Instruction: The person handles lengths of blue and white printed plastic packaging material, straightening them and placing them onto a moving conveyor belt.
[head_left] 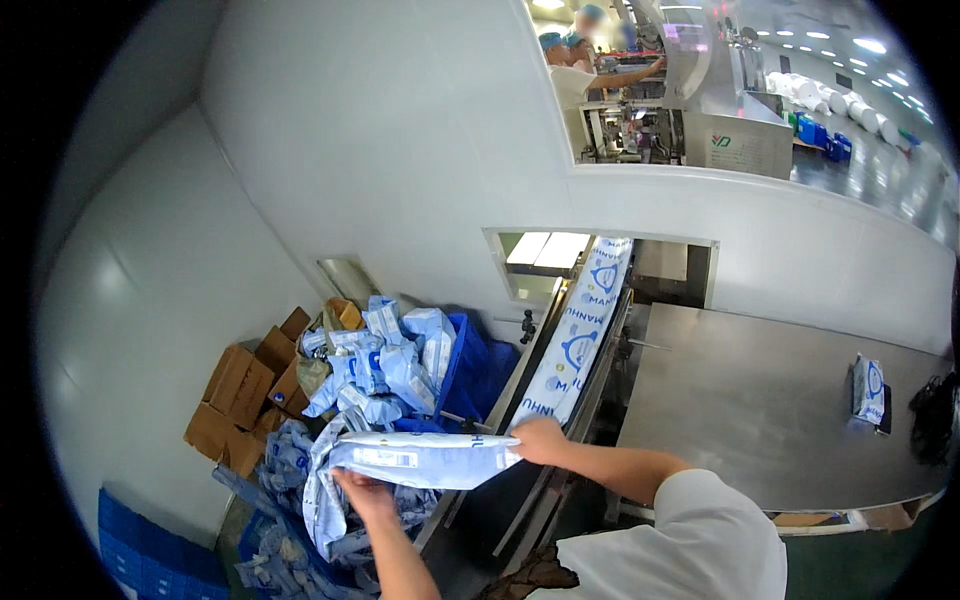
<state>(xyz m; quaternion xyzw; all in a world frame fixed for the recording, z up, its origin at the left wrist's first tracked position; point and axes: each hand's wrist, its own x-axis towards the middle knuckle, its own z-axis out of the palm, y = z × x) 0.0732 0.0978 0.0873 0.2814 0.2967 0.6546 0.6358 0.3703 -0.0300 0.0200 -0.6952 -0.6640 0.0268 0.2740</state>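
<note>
Gripping a soft, light-looking blue-and-white pack (420, 460) at both ends, left hand (362, 492) and right hand (540, 440) pinched it; conveyor (585, 330) beside.

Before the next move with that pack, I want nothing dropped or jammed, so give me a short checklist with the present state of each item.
1. Both hands on the pack: ok. The left hand grips the near end of the white and blue pack and the right hand its far end.
2. Pack clear of the conveyor: ok; it is held level beside the conveyor's lower end.
3. Conveyor feed: ok; packs lie in a row, none skewed.
4. Pack intact: cannot tell; only one face shows.
5. Blue bin to the left: not ok; loose packs are heaped over its rim and spill down.
6. Steel table: ok; one small pack stands at its far right.
</note>
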